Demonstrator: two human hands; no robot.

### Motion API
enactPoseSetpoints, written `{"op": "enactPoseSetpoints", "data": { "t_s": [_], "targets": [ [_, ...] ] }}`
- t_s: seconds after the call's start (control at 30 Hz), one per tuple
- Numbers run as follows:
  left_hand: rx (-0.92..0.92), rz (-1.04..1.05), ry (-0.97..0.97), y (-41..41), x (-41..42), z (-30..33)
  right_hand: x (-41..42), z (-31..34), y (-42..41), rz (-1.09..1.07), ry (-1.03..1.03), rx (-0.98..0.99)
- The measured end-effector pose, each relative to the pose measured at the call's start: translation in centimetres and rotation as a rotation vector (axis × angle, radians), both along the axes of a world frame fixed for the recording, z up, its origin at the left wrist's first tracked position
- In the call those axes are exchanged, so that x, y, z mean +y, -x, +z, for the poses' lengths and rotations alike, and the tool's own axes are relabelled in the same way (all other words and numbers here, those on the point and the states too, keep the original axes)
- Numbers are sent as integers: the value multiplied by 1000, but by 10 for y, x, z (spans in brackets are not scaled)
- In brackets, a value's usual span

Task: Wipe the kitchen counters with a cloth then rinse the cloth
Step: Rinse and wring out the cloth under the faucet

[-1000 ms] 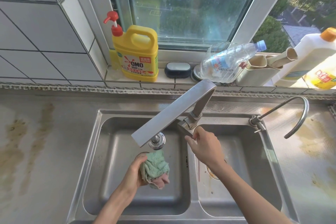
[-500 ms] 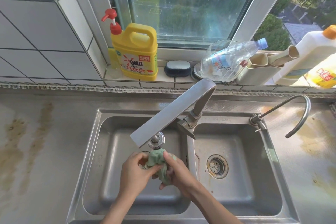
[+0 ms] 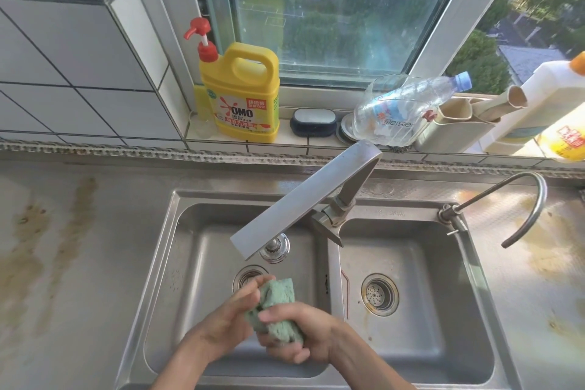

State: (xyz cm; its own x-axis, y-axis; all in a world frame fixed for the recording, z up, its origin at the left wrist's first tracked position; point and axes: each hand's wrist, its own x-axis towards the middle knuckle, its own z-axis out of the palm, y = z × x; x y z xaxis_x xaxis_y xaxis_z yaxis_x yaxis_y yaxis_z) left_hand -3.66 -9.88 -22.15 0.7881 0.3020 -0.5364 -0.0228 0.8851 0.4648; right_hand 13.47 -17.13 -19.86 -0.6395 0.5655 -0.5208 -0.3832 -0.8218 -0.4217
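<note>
A bunched green cloth (image 3: pixel 278 301) is held over the left basin of the steel double sink (image 3: pixel 190 263), in front of the drain. My left hand (image 3: pixel 231 317) grips its left side and my right hand (image 3: pixel 297 336) is wrapped around its lower end. Both hands squeeze it together. The flat faucet spout (image 3: pixel 304 199) reaches out above the left basin, behind the hands. I cannot see any water stream.
The steel counter (image 3: pixel 63 247) on the left carries brown stains, and the right counter (image 3: pixel 538 263) is stained too. A thin curved tap (image 3: pixel 522 199) stands at the right. On the sill are a yellow detergent jug (image 3: pixel 243 95), a clear bottle (image 3: pixel 405 104) and other bottles.
My right hand left the faucet handle and joined the left hand on the cloth. Both hands then moved nearer to me and lower in the left basin.
</note>
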Motion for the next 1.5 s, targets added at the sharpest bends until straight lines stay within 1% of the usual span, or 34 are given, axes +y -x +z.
{"op": "enactPoseSetpoints", "data": {
  "t_s": [0.07,0.1,0.13,0.2,0.27,0.33,0.43,0.5,0.6,0.67,0.83,0.93,1.03,1.13,1.17,1.2,1.23,1.27,1.3,1.37,1.43,1.5],
  "targets": [
    [-225,-65,40,-1,-2,-4,-2,-2,12,-47,58,96],
    [-257,-67,33,-3,-1,-4,-3,-3,17,-88,86,113],
    [-207,-55,19,-6,-1,-3,-4,-5,22,-132,112,121],
    [4,-27,-17,-13,1,-3,-5,-8,26,-201,150,100],
    [175,8,-69,-21,3,-7,-4,-8,26,-208,166,12],
    [259,54,-105,-28,4,-8,-1,-10,23,-152,158,-128],
    [391,80,-180,-36,5,-15,9,-16,24,-14,117,-457],
    [532,112,-217,-45,4,-25,18,-22,24,57,107,-680],
    [733,171,-223,-61,2,-38,28,-34,28,180,-12,-950],
    [806,183,-221,-68,3,-45,32,-42,31,247,-112,-1101],
    [954,186,-223,-74,1,-62,25,-64,34,403,-261,-1437],
    [1014,182,-168,-75,-2,-65,15,-67,33,519,-453,-1583],
    [994,148,-204,-82,-1,-62,9,-66,26,509,-567,-1669],
    [974,131,-302,-85,1,-50,7,-62,20,470,-572,-1754],
    [953,104,-312,-83,1,-44,6,-59,19,448,-537,-1757],
    [905,78,-269,-80,1,-38,5,-53,16,412,-467,-1726],
    [825,46,-185,-76,0,-30,4,-47,11,371,-370,-1644],
    [739,-4,-110,-69,0,-21,5,-41,5,298,-252,-1498],
    [657,-64,-73,-62,0,-13,5,-36,-2,203,-143,-1308],
    [516,-119,-67,-45,-3,-3,1,-24,-16,65,30,-901],
    [329,-55,-22,-31,-5,1,-5,-9,-20,-2,125,-528],
    [109,53,90,-19,-7,2,-11,5,-19,-1,120,-196]
  ]
}}
